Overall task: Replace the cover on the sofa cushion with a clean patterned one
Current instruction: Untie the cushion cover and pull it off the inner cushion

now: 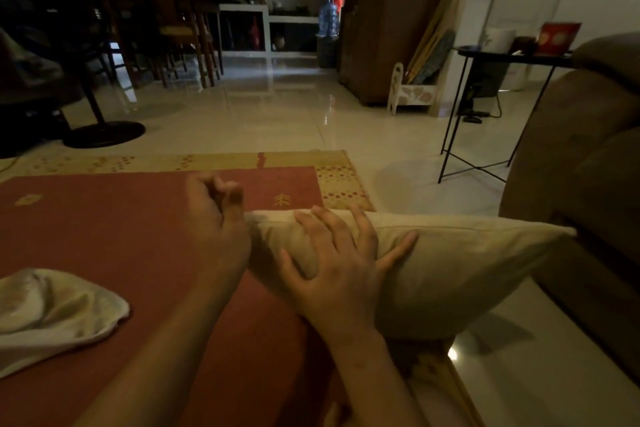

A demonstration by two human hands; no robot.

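A beige cushion (460, 263) stands on edge at the rug's right side, its right corner against the brown sofa (588, 191). My right hand (343, 263) lies flat on the cushion's near face, fingers spread. My left hand (216, 215) is curled at the cushion's top left corner, fingers pinched together there; whether it grips the fabric is unclear. A crumpled pale cloth (52, 315) lies on the rug at the left, apart from both hands.
A red rug (121, 236) with a yellow patterned border covers the floor under my arms. A black wire-leg side table (498, 107) stands by the sofa. A fan base (104, 133), dining chairs and a wooden cabinet (391, 21) stand farther back on glossy tiles.
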